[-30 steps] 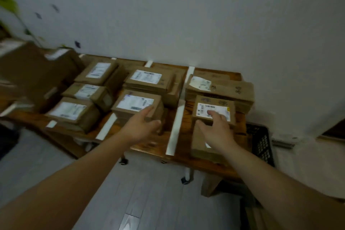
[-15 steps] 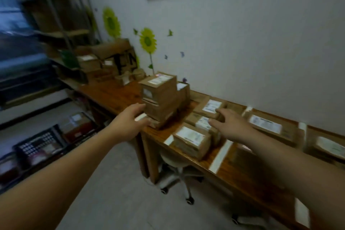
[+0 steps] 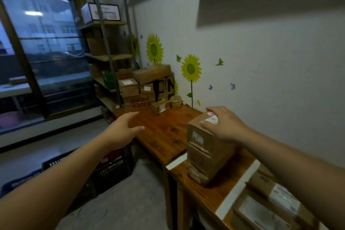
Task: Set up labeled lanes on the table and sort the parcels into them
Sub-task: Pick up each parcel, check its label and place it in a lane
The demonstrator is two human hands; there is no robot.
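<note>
a: where did the stack of parcels [image 3: 205, 147] stand at that moment?
b: upright on the worktop [image 3: 164, 132], its foot just beside a white tape strip [image 3: 176, 160]. a second strip [image 3: 237, 190] ran on its other side, with sorted parcels [image 3: 268, 205] lying past that.
a: and our right hand [image 3: 225, 127]?
b: it lay on the top parcel [image 3: 198, 123], fingers spread and nearly straight over the label [image 3: 211, 118], thumb out along the near edge. we saw no curl round the box, so it touched rather than gripped.
a: the left hand [image 3: 125, 127]?
b: spread loose and holding nothing, over the worktop's front edge, well apart from the stack.
a: how did we think the step should go?
b: we judged the stack tall and likely to tip. we thought it best to bring the left hand to its near face to steady it, lift only the top parcel, read the label, then set it squarely between the strips of its lane.
</note>
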